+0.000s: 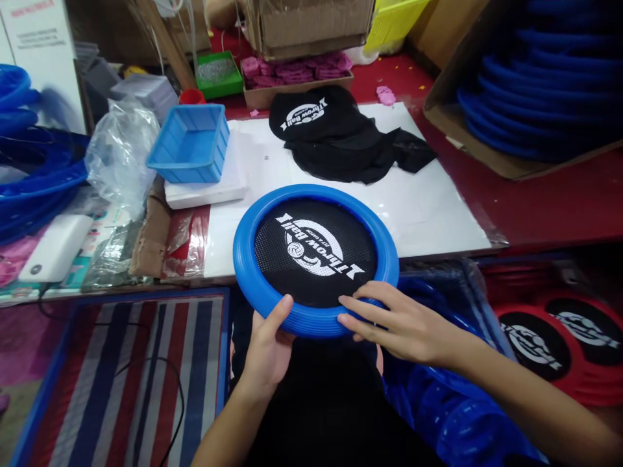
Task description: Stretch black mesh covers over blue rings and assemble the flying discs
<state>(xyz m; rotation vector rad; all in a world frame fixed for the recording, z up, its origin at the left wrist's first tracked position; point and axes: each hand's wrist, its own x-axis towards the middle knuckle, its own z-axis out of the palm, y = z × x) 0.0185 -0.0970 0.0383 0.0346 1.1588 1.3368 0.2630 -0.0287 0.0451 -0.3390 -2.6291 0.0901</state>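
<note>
Two bare hands at a worktable with a blue-rimmed disc [316, 253], which is held at the near edge of the table, tilted toward the wearer, its black mesh face (printed "Throw Ball" in white) uppermost. The left hand [271, 350] grips the near left of the rim, thumb on top and fingers largely hidden beneath. The right hand [403, 324] lays its slightly spread fingers on the near right of the rim; whether it also clasps from below cannot be told. Beyond the disc, a white board [438, 214] bears black fabric pieces [341, 143], the far left one carrying the same print. To the left of these stands a light-blue bin [187, 172], with a clear plastic bag [121, 149] just beside it. At the far side, pink pieces [296, 68] fill a low carton, right of a green tray [233, 87] of small metallic parts. Blue rings [525, 97] are stacked in a box at far right; red discs [530, 344] lie at near right, below the tabletop.
</note>
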